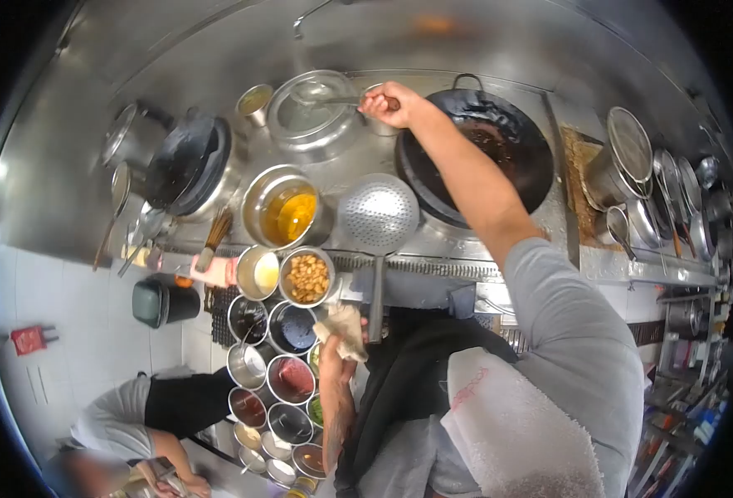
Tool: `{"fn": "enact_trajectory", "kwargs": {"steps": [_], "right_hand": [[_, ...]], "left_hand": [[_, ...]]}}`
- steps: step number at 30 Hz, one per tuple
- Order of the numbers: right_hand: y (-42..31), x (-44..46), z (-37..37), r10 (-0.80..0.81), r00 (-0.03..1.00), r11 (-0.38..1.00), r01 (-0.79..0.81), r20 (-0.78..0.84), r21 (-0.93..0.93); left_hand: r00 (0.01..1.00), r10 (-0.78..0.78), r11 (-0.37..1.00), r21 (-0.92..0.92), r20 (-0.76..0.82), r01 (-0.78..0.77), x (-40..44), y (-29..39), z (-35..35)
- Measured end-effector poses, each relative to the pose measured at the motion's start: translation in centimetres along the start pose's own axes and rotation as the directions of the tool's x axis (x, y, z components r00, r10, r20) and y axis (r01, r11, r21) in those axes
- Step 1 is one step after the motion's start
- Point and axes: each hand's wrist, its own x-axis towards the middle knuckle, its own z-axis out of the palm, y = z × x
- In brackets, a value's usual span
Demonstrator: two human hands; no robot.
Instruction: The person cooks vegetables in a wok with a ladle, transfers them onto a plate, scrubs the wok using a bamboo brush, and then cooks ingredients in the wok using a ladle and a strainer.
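Observation:
My right hand [389, 105] is wrapped round the wooden-ended handle of a ladle [343, 100], stretched out at the back of the stove. The ladle's bowl reaches into a wide round steel pot [312, 151] and is hard to make out there. Near my body, my left hand [339, 358] is closed on a folded beige cloth [345, 324]. Beside the cloth runs the long handle of a perforated skimmer [379, 213]; whether my fingers touch that handle, I cannot tell. Under my right forearm stands a black wok [530, 153] with dark residue inside.
Left of the skimmer are a pot of yellow liquid [254, 207] and a container of nuts [309, 280]. Several seasoning tins [290, 378] line my left side. A second wok [185, 162] stands far left, strainers [629, 143] right. Another person [126, 415] works lower left.

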Motion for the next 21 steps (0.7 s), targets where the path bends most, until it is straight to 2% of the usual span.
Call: {"fn": "enact_trajectory", "kwargs": {"steps": [1,3,5,6,8,9,10,11,12,13,14,15,16,17,18,21], "right_hand": [[-1.2,-0.6,-1.4,-0.009,0.997,0.974,-0.009,0.078,0.227],[-1.4,-1.1,-1.4,-0.154,0.975,0.866,0.056,0.158,0.497],[-0.4,-0.9,-0.2,-0.370,0.897,0.810,0.184,0.241,0.557],[0.3,-0.7,0.7,-0.382,0.894,0.802,0.195,0.234,0.564],[1.0,-0.4,2.0,-0.343,0.935,0.896,0.296,0.094,0.332],[1.5,-0.7,1.5,-0.350,0.933,0.892,0.303,0.088,0.334],[1.8,-1.0,1.1,-0.407,0.913,0.913,0.407,-0.010,-0.038],[1.9,-1.5,1.1,-0.487,0.870,0.809,0.416,-0.079,-0.415],[2.4,-1.8,0.9,-0.556,0.819,0.719,0.388,-0.143,-0.576],[2.5,-2.4,0.5,-0.558,0.816,0.509,0.193,-0.151,-0.839],[2.2,-2.8,0.4,-0.560,0.815,0.215,-0.029,-0.148,-0.976],[2.0,-1.3,-0.6,-0.669,0.743,-0.092,-0.118,-0.026,-0.989],[2.4,0.7,-1.4,-0.718,0.681,-0.384,-0.218,0.142,-0.897],[3.9,-0.5,-0.1,-0.703,0.699,-0.448,-0.292,0.132,-0.845],[5.1,0.0,0.0,-0.682,0.699,-0.546,-0.294,0.213,-0.784],[7.6,0.4,1.6,-0.618,0.770,-0.570,-0.298,0.161,-0.766]], "left_hand": [[1.000,-0.008,1.000,0.030,-0.022,0.009,-0.4,-0.4,0.3],[0.999,-0.034,0.999,-0.005,-0.037,0.034,-1.1,-1.1,1.2],[0.998,-0.037,0.999,-0.016,-0.042,0.037,-1.6,-1.8,2.0],[0.997,-0.023,0.999,-0.042,-0.070,0.020,-1.8,-1.9,2.2],[0.998,-0.035,0.998,-0.047,-0.048,0.033,-1.9,-1.8,2.9],[0.999,-0.042,0.998,-0.056,-0.034,0.040,-2.0,-1.6,2.8],[0.999,-0.042,0.998,-0.054,-0.022,0.041,-1.7,-1.5,2.5],[0.999,-0.053,0.996,-0.071,-0.011,0.052,-1.1,-1.6,1.9],[0.998,-0.070,0.994,-0.085,-0.009,0.069,-1.0,-1.6,1.2],[0.998,-0.070,0.994,-0.087,-0.007,0.069,-0.8,-1.5,0.4],[0.996,-0.085,0.993,-0.077,0.025,0.087,-0.4,-1.4,0.0],[0.995,-0.092,0.993,-0.075,0.043,0.095,-0.5,-1.2,-0.6],[0.996,-0.080,0.996,-0.043,0.045,0.082,-0.6,-0.8,-0.5],[0.996,-0.065,0.997,-0.046,0.059,0.068,-0.7,-0.6,-0.9],[0.997,-0.060,0.995,-0.075,0.051,0.064,-0.8,-0.4,-1.3],[0.997,-0.041,0.990,-0.134,0.062,0.049,-1.6,-0.6,-2.6]]}}
